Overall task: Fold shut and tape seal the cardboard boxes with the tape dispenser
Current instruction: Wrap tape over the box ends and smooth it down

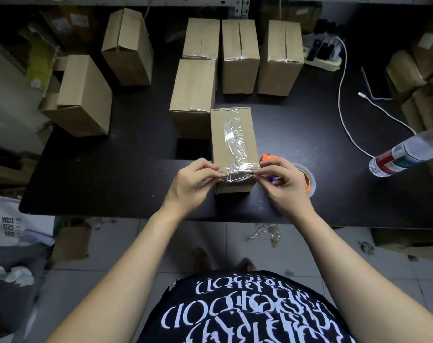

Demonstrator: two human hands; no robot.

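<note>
Both hands are at the near end of the cardboard box (229,134); the left hand (194,180) and right hand (283,180) each pinch an end of a clear tape strip (236,170) stretched across the box's near edge, likely pulled taut so it goes down over the corner without creasing. The box stands close to the front of the black table (111,174), a lengthwise run of tape already along its top seam. The tape dispenser (308,177), orange with its roll, lies just behind the right hand, handy but partly hidden by it. Four taped boxes (239,58) stand in rows beyond; two more boxes (84,95) off to the left look untaped. A plastic bottle (403,154) and a white cable (343,100) lie to the right, well apart from the work.
</note>
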